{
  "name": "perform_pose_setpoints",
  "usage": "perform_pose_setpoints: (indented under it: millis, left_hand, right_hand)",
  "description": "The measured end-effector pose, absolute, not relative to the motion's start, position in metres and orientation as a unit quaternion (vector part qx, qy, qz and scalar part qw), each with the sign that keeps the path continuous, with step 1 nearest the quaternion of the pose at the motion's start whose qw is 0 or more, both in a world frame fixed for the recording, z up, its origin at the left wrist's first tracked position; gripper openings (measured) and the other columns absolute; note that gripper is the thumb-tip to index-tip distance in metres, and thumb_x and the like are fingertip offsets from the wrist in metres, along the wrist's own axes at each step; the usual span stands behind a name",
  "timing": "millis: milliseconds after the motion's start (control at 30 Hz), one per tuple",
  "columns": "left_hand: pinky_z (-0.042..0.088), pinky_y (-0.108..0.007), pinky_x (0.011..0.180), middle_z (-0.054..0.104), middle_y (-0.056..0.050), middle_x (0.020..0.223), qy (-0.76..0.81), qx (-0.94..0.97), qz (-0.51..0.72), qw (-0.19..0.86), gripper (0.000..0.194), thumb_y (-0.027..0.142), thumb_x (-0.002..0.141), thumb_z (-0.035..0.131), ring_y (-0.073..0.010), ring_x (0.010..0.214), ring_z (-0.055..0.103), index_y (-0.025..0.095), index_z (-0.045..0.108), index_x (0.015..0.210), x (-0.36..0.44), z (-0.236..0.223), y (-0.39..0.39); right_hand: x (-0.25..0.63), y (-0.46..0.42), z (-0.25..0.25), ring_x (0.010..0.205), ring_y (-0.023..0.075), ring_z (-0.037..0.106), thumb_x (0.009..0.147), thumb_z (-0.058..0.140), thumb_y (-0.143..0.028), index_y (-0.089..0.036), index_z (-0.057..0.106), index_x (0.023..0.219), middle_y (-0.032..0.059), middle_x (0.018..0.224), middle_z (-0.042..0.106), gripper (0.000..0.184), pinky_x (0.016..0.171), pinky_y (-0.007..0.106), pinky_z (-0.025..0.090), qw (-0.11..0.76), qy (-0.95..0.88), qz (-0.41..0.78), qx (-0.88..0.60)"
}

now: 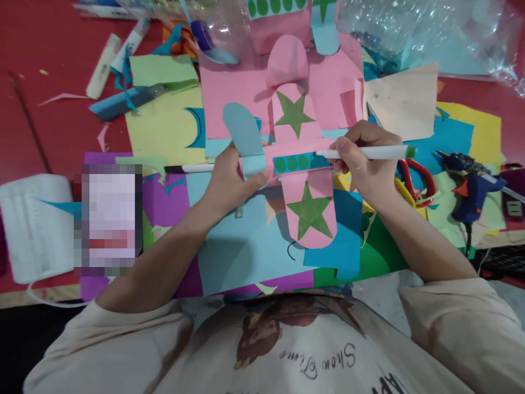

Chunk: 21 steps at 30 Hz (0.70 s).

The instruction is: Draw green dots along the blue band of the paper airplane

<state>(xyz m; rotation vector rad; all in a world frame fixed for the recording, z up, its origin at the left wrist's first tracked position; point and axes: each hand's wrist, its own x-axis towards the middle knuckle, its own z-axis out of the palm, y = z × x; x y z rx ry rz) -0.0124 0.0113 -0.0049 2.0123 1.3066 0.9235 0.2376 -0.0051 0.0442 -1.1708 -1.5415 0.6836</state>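
My right hand [365,164] grips a white marker [388,152] with a green end, held nearly level. The marker's tip meets the right part of a blue strip [269,167] bearing several green dots. That strip lies across a pink paper cutout [290,189] with rounded flaps. One green star [293,114] is on its upper flap and another green star [308,210] on the lower. My left hand [229,178] pinches the cutout's left side, by a light blue rounded flap [243,128]. Some of its fingers are hidden under the paper.
Scissors [424,183] and a blue glue gun [471,191] lie at the right. A black-and-white pen [188,169] is left of my hand. A phone-like blurred device [110,216] and a white box-shaped item [39,227] sit further left. Clear plastic [410,33] lies at the back.
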Motion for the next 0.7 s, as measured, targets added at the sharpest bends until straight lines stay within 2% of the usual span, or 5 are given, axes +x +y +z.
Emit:
perform_pose_setpoints:
  millis: [200,467,700]
  left_hand:
    - [0.057,-0.047,0.084,0.070,-0.005,0.101,0.478,0.754,0.359,0.272,0.038,0.053,0.078,0.062,-0.0311,0.100,0.066,0.028,0.061,0.106,-0.0126,-0.0092,0.0125]
    - [0.057,-0.045,0.080,0.070,-0.005,0.099,0.471,0.754,0.366,0.275,0.036,0.053,0.078,0.063,-0.0303,0.097,0.067,0.028,0.061,0.104,-0.0139,-0.0101,0.0124]
    - [0.058,-0.045,0.077,0.070,-0.004,0.098,0.475,0.753,0.359,0.280,0.037,0.051,0.077,0.063,-0.0304,0.095,0.067,0.028,0.061,0.105,-0.0138,-0.0083,0.0122]
  right_hand:
    - [0.2388,-0.0050,0.0451,0.040,0.0106,0.052,0.085,0.064,-0.066,-0.026,0.056,0.059,-0.0004,0.051,0.062,0.048,0.038,0.032,0.041,0.512,-0.663,0.277,-0.472]
    - [0.2418,-0.0051,0.0442,0.041,0.0102,0.051,0.088,0.066,-0.048,-0.025,0.054,0.057,-0.0017,0.048,0.056,0.041,0.036,0.031,0.036,0.500,-0.682,0.279,-0.454]
    - [0.2438,-0.0052,0.0461,0.044,0.0113,0.050,0.089,0.064,-0.038,-0.024,0.054,0.057,-0.0019,0.048,0.053,0.037,0.039,0.031,0.037,0.468,-0.698,0.274,-0.468]
